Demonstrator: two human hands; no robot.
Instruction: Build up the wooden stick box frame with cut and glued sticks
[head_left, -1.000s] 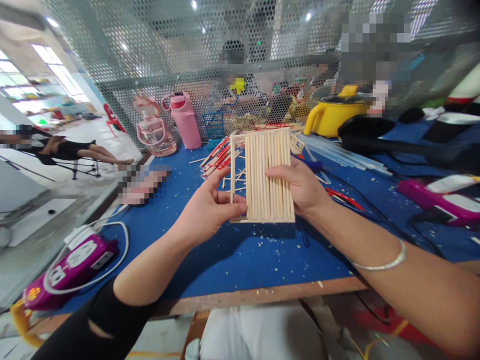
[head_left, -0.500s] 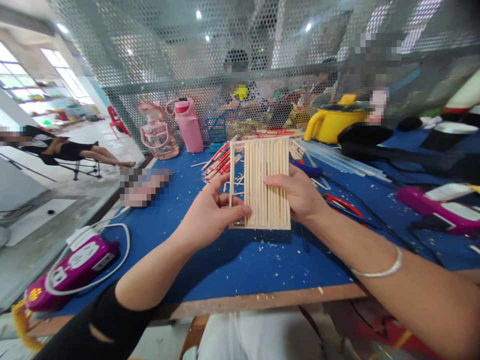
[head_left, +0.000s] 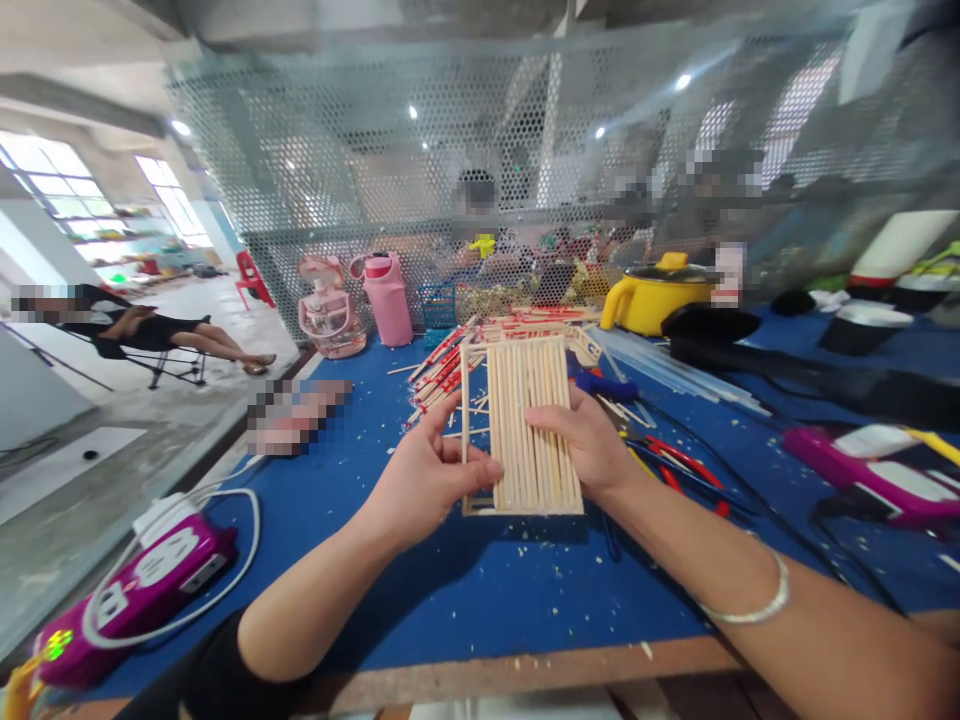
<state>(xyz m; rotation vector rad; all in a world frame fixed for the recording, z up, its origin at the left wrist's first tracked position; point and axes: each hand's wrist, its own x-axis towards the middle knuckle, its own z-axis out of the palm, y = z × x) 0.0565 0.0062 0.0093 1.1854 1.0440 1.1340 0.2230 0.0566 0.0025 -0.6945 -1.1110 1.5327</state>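
A panel of pale wooden sticks (head_left: 525, 450) set side by side in a thin stick frame is held up over the blue table. A gap shows between the frame's left bar and the sticks. My left hand (head_left: 431, 465) is closed on the left side, its thumb on the edge of the leftmost stick. On the right side, my right hand (head_left: 592, 440) grips the panel, thumb across the front and fingers hidden behind. Behind the panel lie loose sticks in red-and-white wrappers (head_left: 442, 370) and bare sticks, partly covered by it.
Red-handled pliers (head_left: 682, 465) and a blue-handled tool (head_left: 604, 385) lie to the right. Farther back stand a yellow pot (head_left: 656, 298), clear glue sticks (head_left: 682, 370) and a pink bottle (head_left: 388, 300). Purple power strips (head_left: 142, 590) sit at both sides. A perforated metal screen (head_left: 360, 180) rises behind.
The camera view has tipped upward, so the table and hands sit lower in the picture. Both hands keep their hold on the stick panel, and its top leans slightly farther back.
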